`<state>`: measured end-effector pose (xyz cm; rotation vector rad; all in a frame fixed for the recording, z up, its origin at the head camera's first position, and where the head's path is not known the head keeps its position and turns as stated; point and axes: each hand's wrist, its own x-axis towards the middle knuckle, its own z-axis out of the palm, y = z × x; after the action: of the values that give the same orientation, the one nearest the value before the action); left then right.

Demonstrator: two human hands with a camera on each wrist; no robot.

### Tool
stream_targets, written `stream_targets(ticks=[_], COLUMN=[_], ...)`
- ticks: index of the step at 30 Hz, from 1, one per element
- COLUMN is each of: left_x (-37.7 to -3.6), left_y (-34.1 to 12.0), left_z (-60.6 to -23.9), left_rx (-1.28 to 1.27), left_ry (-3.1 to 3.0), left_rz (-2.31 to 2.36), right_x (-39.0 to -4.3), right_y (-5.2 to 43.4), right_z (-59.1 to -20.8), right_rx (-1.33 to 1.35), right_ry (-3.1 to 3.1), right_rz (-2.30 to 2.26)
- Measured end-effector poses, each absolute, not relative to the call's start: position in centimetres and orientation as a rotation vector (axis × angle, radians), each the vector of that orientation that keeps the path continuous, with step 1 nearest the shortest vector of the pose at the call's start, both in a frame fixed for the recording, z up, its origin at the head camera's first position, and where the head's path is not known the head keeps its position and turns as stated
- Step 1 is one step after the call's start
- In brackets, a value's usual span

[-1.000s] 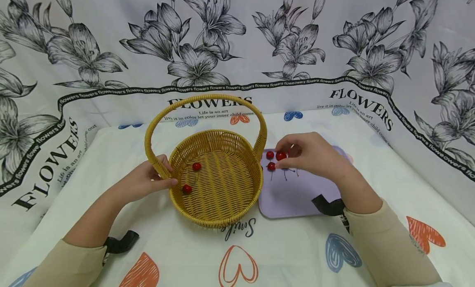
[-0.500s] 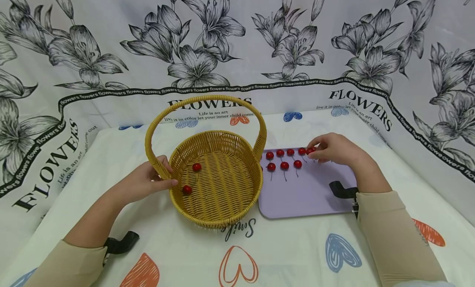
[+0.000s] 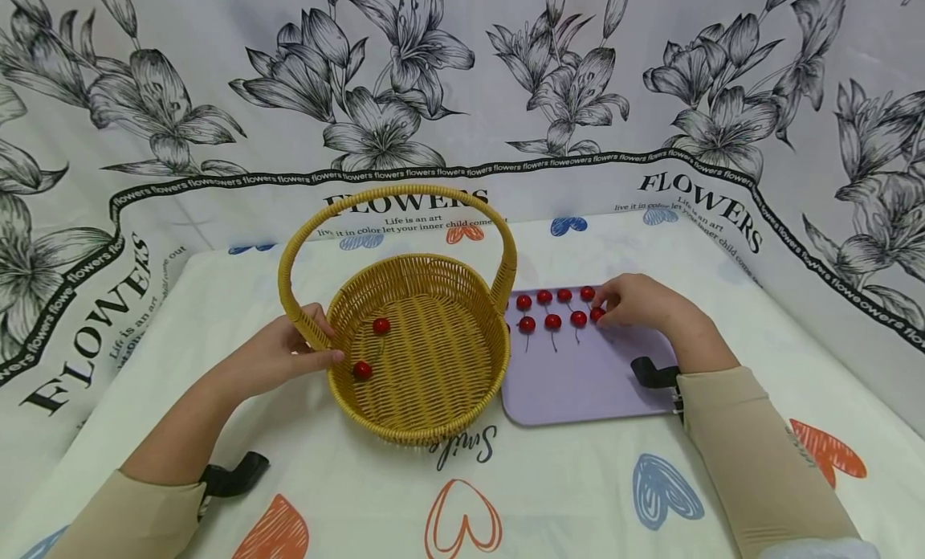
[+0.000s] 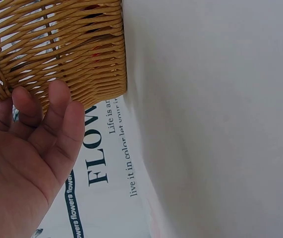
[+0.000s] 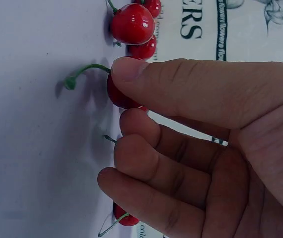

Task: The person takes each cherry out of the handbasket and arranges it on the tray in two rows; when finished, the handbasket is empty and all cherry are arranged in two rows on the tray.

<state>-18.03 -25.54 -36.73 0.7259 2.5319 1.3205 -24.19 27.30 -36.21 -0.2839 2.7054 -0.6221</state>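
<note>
A woven yellow basket (image 3: 426, 398) with a tall handle stands mid-table, and two red cherries (image 3: 381, 325) lie inside it. My left hand (image 3: 321, 334) holds the handle's foot at the basket's left rim, thumb behind it and fingers along the wicker wall (image 4: 72, 59). To the right, a lilac tray (image 3: 578, 382) carries two rows of cherries (image 3: 552, 321). At the right end of the near row, my right hand (image 3: 607, 310) pinches a stemmed cherry (image 5: 114, 94) between thumb and forefinger, low over the tray.
A white cloth with coloured hearts (image 3: 462, 527) covers the table. A flower-print backdrop (image 3: 462, 101) rises behind and on both sides. Black wrist straps (image 3: 650, 373) sit on both forearms. More cherries (image 5: 133, 24) lie just beyond my right thumb.
My right hand moved from the tray's left end to its right end, uncovering the rows, then brought the pinched cherry from the far row's end to the near row's end. The left hand stayed put.
</note>
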Motion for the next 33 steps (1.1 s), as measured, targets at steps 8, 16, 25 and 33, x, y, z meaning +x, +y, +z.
stream_targets(ticks=[8,16,25,33], left_x=[-18.0,-18.0,-18.0,-18.1], left_y=[-25.6,-25.6,-25.5,-25.5], left_z=[-36.7,-36.7,-36.7,-36.7], left_rx=[0.727,0.723,0.714,0.713], left_ry=[2.541,2.541,2.541,2.548], left_rz=[1.306,1.305,1.311,1.307], right_x=[-24.0,-23.9,-22.6,-20.4], right_y=[27.1,27.0,27.0,25.7], right_z=[-36.2,-36.0,-33.3,-29.8], right_rx=[-0.24,-0.229,-0.337,-0.383], right_ry=[2.7,2.684,2.774,2.908], right_rz=[-0.572,-0.542,-0.629,-0.79])
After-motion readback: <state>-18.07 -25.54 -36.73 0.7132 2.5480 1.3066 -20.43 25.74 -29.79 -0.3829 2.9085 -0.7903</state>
